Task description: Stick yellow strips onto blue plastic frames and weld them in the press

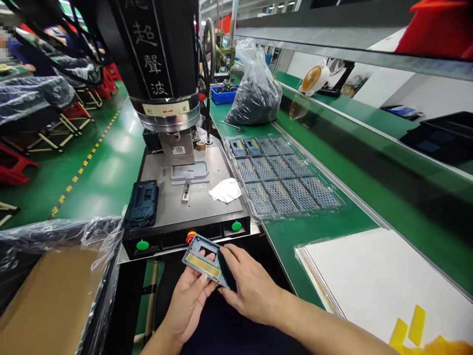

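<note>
My left hand [192, 298] grips the lower edge of a dark grey plastic casing [218, 282], thumb on its face and fingertips showing through its rectangular window. A yellow-edged strip [202, 265] runs along the casing. My right hand [251, 283] is closed on the casing's right end, where a darker surface shows; I cannot tell whether that is a second part. Both hands are in front of the ultrasonic press [162, 113]. On its metal bed sit a pale fixture [189, 171] and a stack of dark casings [141, 203] at the left.
Green buttons [236, 226] and a red button [190, 237] line the press front. Right of it lies a clear compartment tray [291, 195] with casings in its far left pockets. White sheets [384, 281] bear yellow strips [417, 325]. A plastic-lined box [48, 291] stands left.
</note>
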